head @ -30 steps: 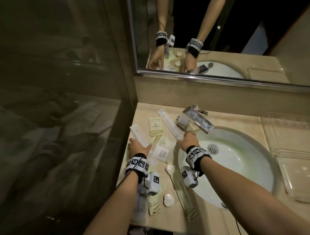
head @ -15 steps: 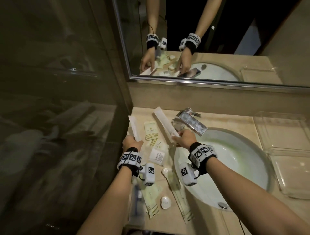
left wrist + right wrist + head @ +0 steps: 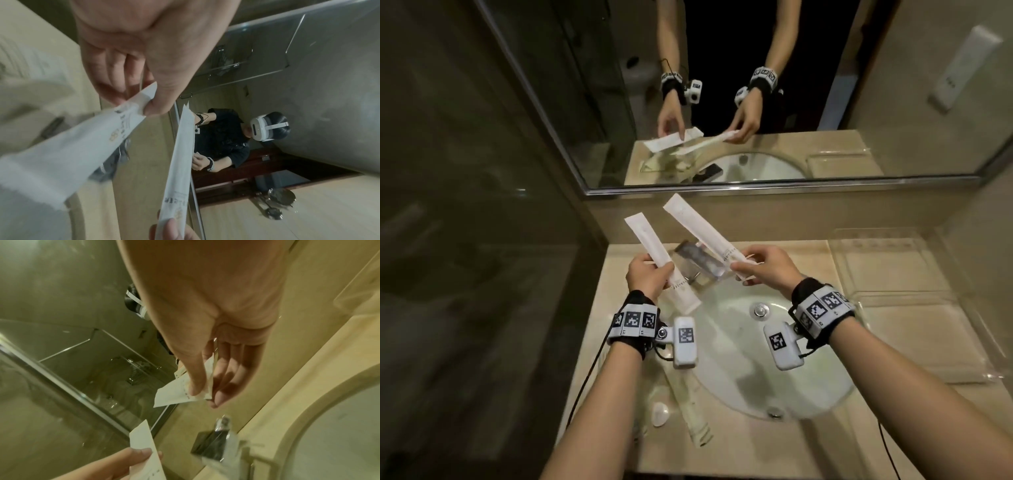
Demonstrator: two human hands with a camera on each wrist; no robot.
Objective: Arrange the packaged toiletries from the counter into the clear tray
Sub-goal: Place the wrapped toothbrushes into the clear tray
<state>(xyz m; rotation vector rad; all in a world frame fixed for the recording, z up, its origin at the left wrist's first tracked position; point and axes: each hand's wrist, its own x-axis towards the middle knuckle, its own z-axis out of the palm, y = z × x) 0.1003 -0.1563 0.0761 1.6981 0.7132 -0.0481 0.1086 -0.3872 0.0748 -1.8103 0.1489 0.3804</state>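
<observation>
Head view: both hands are raised over the sink (image 3: 774, 359), each pinching one long white sachet. The left hand (image 3: 649, 275) has fingers and thumb curled round the lower part of the left sachet (image 3: 654, 255), which slants up toward 11 o'clock; the right hand (image 3: 767, 269) pinches the near end of the right sachet (image 3: 698, 231), which also points to 11 o'clock, across the tap (image 3: 697, 260). The wrist views confirm both pinches: thumb against fingers on the paper. The tray (image 3: 900, 301) sits on the worktop (image 3: 835, 435) at 3 o'clock of the sink, well apart from the hands, and looks to hold nothing yet, though its clear walls make that hard to be sure of. Left of the sink, at 7 o'clock, a small round white packet (image 3: 660, 413) and a long pale packet (image 3: 693, 416) lie on the worktop; others there are partly hidden by the left arm. I judge the task barely begun: two sachets are lifted, none placed, and several more wait to be carried across.
</observation>
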